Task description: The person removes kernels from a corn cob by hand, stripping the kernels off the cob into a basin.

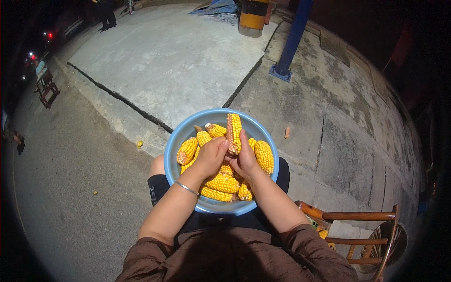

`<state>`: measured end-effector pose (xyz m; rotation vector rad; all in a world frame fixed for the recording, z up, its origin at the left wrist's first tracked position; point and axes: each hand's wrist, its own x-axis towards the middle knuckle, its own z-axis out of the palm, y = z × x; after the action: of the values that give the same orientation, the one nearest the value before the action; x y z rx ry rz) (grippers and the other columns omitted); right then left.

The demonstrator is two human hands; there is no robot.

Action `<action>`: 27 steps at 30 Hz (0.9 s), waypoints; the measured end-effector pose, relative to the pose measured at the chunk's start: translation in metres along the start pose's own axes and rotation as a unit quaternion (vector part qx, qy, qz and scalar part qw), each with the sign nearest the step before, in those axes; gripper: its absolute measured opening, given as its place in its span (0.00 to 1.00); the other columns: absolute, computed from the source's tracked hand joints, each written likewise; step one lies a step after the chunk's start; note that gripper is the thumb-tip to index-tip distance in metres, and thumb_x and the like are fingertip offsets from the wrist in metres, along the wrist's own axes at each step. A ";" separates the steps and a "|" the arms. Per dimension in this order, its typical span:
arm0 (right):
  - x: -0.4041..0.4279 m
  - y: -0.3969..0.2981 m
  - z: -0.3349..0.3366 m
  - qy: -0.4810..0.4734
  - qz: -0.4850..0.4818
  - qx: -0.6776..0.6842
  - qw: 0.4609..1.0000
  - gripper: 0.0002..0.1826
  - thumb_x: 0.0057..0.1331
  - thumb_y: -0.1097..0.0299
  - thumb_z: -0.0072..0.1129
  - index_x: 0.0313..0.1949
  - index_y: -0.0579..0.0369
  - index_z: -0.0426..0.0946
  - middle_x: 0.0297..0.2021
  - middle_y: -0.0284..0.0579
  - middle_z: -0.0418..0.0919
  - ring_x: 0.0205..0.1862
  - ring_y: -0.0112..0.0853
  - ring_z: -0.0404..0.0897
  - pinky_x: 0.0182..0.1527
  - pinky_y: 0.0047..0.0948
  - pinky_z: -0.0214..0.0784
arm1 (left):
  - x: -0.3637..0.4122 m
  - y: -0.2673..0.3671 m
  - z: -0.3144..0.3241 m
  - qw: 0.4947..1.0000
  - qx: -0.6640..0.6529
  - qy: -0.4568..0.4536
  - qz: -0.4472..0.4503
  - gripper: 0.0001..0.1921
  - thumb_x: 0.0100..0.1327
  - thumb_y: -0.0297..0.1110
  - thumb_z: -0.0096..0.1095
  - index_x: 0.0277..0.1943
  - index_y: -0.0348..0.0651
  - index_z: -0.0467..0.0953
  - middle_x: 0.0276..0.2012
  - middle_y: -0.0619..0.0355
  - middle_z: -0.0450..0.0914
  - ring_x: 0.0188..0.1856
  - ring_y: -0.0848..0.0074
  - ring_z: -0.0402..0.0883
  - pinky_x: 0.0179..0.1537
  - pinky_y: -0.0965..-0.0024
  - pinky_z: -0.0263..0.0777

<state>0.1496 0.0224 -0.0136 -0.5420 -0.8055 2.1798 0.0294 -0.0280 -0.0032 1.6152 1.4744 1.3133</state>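
A blue plastic basin (pixel 169 155) rests on my lap, with several ears of yellow corn (pixel 222 183) lying in it. Above them, one ear of corn (pixel 235 132) is held upright, and a strip along its left side shows bare cob without kernels. My right hand (pixel 247 160) grips this ear around its lower end, thumb along its right side. From the left, my left hand (pixel 213 155) presses against the same ear near its base; its fingertips are partly hidden. A bracelet circles my left wrist.
A wooden chair (pixel 359 216) stands at my right, with more corn partly visible on it. A bare cob piece (pixel 287 132) lies on the concrete. Farther off are a blue post (pixel 294 38), a yellow-black pillar (pixel 252 17), a wooden stool (pixel 47 88) and a standing person (pixel 105 14).
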 end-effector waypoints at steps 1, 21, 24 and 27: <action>0.001 0.000 -0.004 0.001 0.000 0.000 1.000 0.24 0.70 0.45 0.33 0.52 0.49 0.64 0.40 0.37 0.72 0.40 0.27 0.73 0.40 0.30 0.69 | 0.001 0.002 0.000 1.000 0.002 0.011 -0.010 0.14 0.65 0.39 0.48 0.34 0.36 0.72 0.28 0.47 0.75 0.32 0.57 0.77 0.35 0.62 0.69; 0.000 -0.001 0.003 -0.007 0.025 0.010 1.000 0.19 0.70 0.48 0.33 0.43 0.48 0.67 0.29 0.34 0.71 0.28 0.23 0.69 0.28 0.23 0.60 | 0.003 -0.002 -0.001 0.997 -0.080 0.008 -0.017 0.10 0.64 0.34 0.53 0.32 0.34 0.70 0.27 0.53 0.73 0.30 0.75 0.74 0.31 0.72 0.69; 0.003 -0.004 -0.008 -0.093 0.050 0.049 0.993 0.20 0.70 0.47 0.34 0.40 0.49 0.69 0.26 0.34 0.71 0.24 0.23 0.67 0.28 0.23 0.60 | 0.002 0.006 0.000 0.988 -0.141 -0.002 -0.061 0.09 0.65 0.33 0.52 0.34 0.34 0.70 0.29 0.53 0.74 0.31 0.76 0.75 0.33 0.72 0.70; 0.014 0.001 -0.026 -0.220 0.034 0.107 0.969 0.25 0.69 0.44 0.31 0.43 0.49 0.71 0.32 0.39 0.75 0.35 0.29 0.75 0.39 0.28 0.68 | 0.002 0.017 0.001 0.983 -0.163 0.029 -0.081 0.08 0.64 0.32 0.52 0.35 0.34 0.71 0.30 0.54 0.75 0.32 0.77 0.76 0.34 0.74 0.71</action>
<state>0.1554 0.0425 -0.0346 0.0295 -0.7698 2.4511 0.0366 -0.0295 0.0125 1.2323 1.3113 1.4314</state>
